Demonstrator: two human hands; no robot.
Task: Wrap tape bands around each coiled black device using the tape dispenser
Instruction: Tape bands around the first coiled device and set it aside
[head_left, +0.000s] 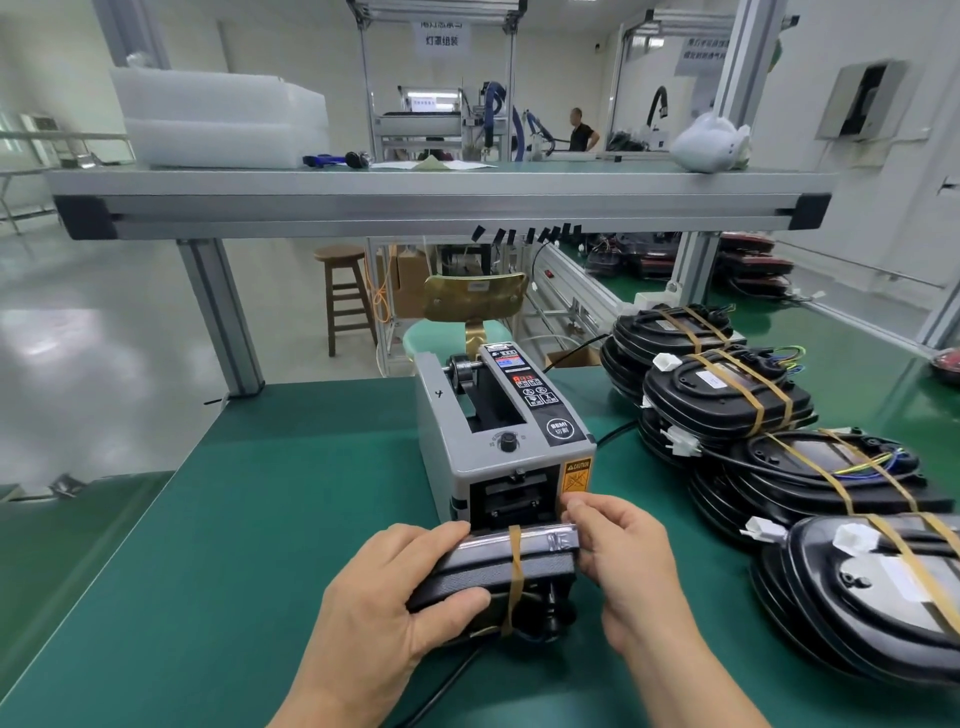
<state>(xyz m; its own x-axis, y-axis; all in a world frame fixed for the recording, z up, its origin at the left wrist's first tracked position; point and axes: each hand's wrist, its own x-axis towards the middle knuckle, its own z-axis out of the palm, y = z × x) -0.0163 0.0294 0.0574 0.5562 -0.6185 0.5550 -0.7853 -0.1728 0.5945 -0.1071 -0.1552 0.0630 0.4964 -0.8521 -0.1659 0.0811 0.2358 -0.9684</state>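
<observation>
A black device (483, 569) stands on edge just in front of the grey tape dispenser (501, 436). My left hand (395, 597) grips its left end, thumb across the front face. One tan tape band (514, 566) runs round its middle. My right hand (621, 558) is at the device's right end, and its fingertips pinch a tan tape strip (563, 506) beside the dispenser's outlet. To the right lie stacks of taped black devices (722, 400), each crossed by two tan bands.
The green mat (260, 519) covers the bench. A black cable (447, 680) runs under the device toward me. An aluminium shelf (441, 200) spans overhead. A stool (345, 296) and a chair stand beyond the bench; a person stands far back.
</observation>
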